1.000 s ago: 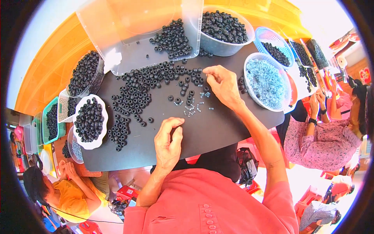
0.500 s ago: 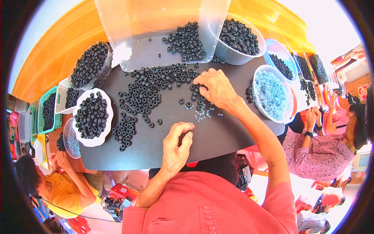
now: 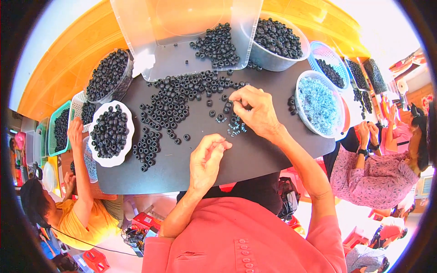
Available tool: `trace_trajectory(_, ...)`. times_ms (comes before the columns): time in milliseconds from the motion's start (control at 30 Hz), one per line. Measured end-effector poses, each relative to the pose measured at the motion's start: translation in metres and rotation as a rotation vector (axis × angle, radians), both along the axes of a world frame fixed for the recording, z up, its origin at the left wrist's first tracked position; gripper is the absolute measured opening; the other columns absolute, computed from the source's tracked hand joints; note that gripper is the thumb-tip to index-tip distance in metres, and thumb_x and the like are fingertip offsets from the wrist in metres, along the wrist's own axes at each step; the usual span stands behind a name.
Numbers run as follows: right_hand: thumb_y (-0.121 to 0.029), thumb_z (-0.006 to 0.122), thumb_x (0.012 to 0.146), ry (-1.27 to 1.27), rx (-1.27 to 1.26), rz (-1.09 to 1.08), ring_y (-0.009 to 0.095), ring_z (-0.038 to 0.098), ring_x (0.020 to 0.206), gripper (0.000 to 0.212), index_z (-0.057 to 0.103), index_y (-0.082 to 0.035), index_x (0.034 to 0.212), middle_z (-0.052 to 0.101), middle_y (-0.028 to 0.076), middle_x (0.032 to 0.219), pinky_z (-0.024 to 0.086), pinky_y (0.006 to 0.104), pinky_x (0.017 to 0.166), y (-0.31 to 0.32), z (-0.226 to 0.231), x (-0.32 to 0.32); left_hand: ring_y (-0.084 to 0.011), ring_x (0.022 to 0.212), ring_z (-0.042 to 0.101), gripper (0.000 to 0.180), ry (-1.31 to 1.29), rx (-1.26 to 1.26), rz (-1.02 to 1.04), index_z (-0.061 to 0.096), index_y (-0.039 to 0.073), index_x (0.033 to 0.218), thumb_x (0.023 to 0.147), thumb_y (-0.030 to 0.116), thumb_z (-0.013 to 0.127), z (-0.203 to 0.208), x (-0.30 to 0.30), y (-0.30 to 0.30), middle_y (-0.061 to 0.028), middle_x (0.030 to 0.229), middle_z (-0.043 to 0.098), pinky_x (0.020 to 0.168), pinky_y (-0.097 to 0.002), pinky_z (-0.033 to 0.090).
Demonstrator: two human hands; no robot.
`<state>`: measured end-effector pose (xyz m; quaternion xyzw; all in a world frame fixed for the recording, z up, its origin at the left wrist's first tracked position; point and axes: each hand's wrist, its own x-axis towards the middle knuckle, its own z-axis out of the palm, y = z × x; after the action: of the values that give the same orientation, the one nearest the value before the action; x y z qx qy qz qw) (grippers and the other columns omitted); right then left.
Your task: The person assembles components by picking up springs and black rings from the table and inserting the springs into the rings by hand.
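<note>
On the dark table, small round black parts with holes (image 3: 166, 107) lie in a loose heap. At the heap's right side is my right hand (image 3: 257, 111), fingers curled and pinched together. A dark patch shows between them, but I cannot tell whether it is a black part or the table. Under and beside that hand lie several small pale metal springs (image 3: 234, 129). Closer to me, my left hand (image 3: 207, 161) hovers over the table's front with thumb and fingertips pressed together. Whatever those fingertips hold is too small to make out.
A clear bin (image 3: 166, 59) lies tipped toward the heap. Tubs of black parts stand behind, a white scalloped bowl (image 3: 129, 152) at left. A round tub of springs (image 3: 314, 107) sits at right. People work on both sides; one in yellow (image 3: 86, 223) reaches toward a white basket.
My right hand has drawn slightly right and its fingers have closed more. My left hand has risen slightly, its fingertips coming together. The person in yellow has raised an arm.
</note>
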<state>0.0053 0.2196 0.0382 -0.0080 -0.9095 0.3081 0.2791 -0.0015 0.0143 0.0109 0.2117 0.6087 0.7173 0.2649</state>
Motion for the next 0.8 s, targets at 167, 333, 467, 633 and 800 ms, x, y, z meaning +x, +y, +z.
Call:
trace_trajectory(167, -0.004, 0.065, 0.076, -0.049, -0.037, 0.081, 0.022, 0.059, 0.064, 0.014, 0.064, -0.006, 0.09, 0.063, 0.008, 0.082, 0.046, 0.0359, 0.065, 0.004, 0.007, -0.018, -0.0141, 0.093, 0.063, 0.013, 0.015, 0.019, 0.046, 0.057, 0.0, 0.107, 0.097, 0.004, 0.049, 0.002, 0.003, -0.003, -0.0082, 0.096, 0.067, 0.088, -0.0289, 0.048)
trace_trajectory(333, -0.003, 0.065, 0.075, -0.023, 0.051, 0.222, 0.023, 0.061, 0.065, 0.02, 0.064, -0.005, 0.095, 0.062, 0.01, 0.085, 0.051, 0.0348, 0.06, -0.017, 0.001, -0.043, -0.0133, 0.094, 0.062, 0.013, -0.013, 0.021, 0.056, 0.057, -0.001, 0.106, 0.097, 0.004, 0.049, 0.003, 0.003, -0.006, -0.008, 0.097, 0.066, 0.088, -0.0283, 0.047)
trace_trajectory(467, -0.003, 0.066, 0.075, -0.049, 0.1, 0.292, 0.026, 0.063, 0.066, 0.02, 0.064, -0.004, 0.095, 0.062, 0.011, 0.087, 0.052, 0.0373, 0.06, -0.034, -0.007, -0.062, -0.0134, 0.094, 0.062, 0.014, -0.036, 0.042, 0.048, 0.057, -0.001, 0.107, 0.097, 0.004, 0.048, 0.004, 0.004, -0.008, -0.0081, 0.097, 0.066, 0.088, -0.0281, 0.048)
trace_trajectory(633, -0.012, 0.067, 0.078, -0.128, 0.316, 0.26, 0.031, 0.06, 0.08, 0.022, 0.064, -0.007, 0.1, 0.06, 0.01, 0.086, 0.044, 0.043, 0.077, -0.053, -0.011, -0.068, -0.0093, 0.091, 0.059, 0.016, -0.032, 0.101, 0.032, 0.055, 0.001, 0.112, 0.097, 0.003, 0.051, -0.002, 0.003, -0.009, -0.0056, 0.097, 0.066, 0.079, -0.0236, 0.047)
trace_trajectory(800, -0.01, 0.067, 0.077, -0.147, 0.358, 0.223, 0.03, 0.06, 0.077, 0.021, 0.064, -0.007, 0.097, 0.059, 0.01, 0.084, 0.042, 0.0425, 0.072, -0.055, -0.019, -0.07, -0.0099, 0.091, 0.06, 0.016, -0.079, 0.137, 0.039, 0.055, 0.001, 0.112, 0.097, 0.003, 0.05, 0.0, 0.003, -0.008, -0.0061, 0.096, 0.066, 0.083, -0.0244, 0.047)
